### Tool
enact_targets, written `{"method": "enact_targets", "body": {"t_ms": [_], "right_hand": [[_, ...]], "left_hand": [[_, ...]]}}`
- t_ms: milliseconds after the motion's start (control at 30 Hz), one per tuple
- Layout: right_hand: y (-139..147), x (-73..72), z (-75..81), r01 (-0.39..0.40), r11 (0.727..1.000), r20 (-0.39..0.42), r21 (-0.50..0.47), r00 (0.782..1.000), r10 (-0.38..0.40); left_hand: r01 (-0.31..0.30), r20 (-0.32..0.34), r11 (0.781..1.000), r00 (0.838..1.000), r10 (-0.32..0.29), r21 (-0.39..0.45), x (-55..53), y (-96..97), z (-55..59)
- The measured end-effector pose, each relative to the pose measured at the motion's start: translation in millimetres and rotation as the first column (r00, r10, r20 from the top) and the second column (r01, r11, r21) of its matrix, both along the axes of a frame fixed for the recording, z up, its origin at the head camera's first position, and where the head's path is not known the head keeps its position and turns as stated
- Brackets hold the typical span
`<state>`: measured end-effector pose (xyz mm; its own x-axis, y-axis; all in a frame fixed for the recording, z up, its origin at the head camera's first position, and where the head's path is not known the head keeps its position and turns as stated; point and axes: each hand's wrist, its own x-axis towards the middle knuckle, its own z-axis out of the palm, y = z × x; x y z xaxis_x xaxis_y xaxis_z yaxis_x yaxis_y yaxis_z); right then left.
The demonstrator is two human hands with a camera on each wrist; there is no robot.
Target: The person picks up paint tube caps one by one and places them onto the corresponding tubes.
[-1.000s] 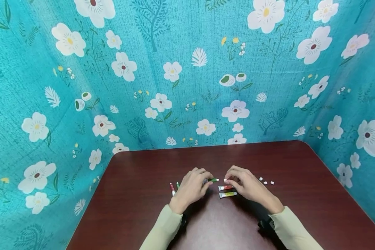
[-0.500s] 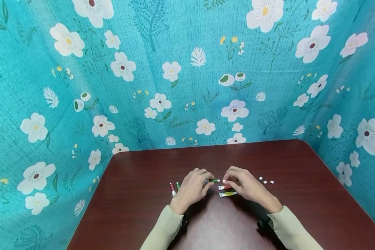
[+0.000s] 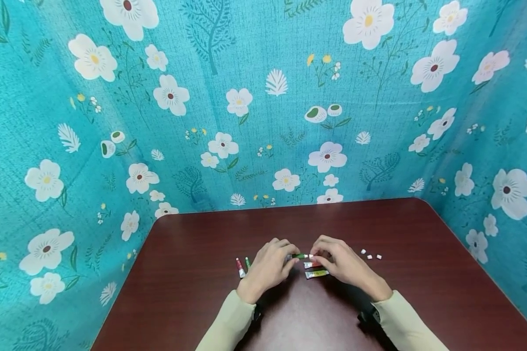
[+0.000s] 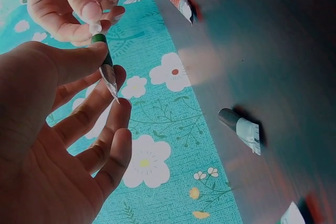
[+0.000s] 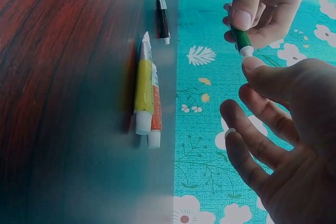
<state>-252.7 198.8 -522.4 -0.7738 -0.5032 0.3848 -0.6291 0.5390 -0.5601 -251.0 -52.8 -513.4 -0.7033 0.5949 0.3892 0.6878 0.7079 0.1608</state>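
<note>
My left hand (image 3: 268,267) pinches a green paint tube (image 5: 241,37) between thumb and fingers, its white tip facing right. Against that tip my right hand (image 3: 344,262) holds a small white cap (image 4: 95,28) with thumb and forefinger. Whether the cap is threaded on cannot be seen. Below the hands lie an orange-red paint tube (image 5: 156,106) and a yellow paint tube (image 5: 144,85), both with white caps. Left of my left hand are a red paint tube (image 3: 240,267) and another green tube (image 3: 247,263), partly hidden by the hand in the head view.
Several small white caps (image 3: 369,257) lie loose on the dark red-brown table (image 3: 193,292), right of my right hand. A dark paint tube (image 4: 240,129) shows on the table in the left wrist view. Behind the table hangs a turquoise flowered cloth (image 3: 254,122).
My right hand has moved slightly left, bringing the white cap from a small gap to the green tube's tip. My left hand keeps its hold on the tube.
</note>
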Motion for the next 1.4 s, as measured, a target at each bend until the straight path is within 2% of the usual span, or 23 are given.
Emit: {"method": "enact_targets", "body": {"t_ms": [300,833,1400], "right_hand": [[-1.7,-0.1,0.1,0.000,1.000,-0.007,0.008,1.000,0.000],[-2.4,0.8,-0.2,0.001,1.000,0.044,0.019,0.999,-0.002],[-3.1,0.8,-2.1,-0.007,1.000,0.020,0.006,1.000,0.007]], "left_hand": [[0.002,0.013,1.000,1.000,-0.002,-0.001,0.9,1.0,2.3],[0.003,0.016,1.000,1.000,-0.003,-0.020,3.4,4.0,0.8],[0.011,-0.007,1.000,1.000,-0.011,-0.016,1.6,3.8,-0.2]]}}
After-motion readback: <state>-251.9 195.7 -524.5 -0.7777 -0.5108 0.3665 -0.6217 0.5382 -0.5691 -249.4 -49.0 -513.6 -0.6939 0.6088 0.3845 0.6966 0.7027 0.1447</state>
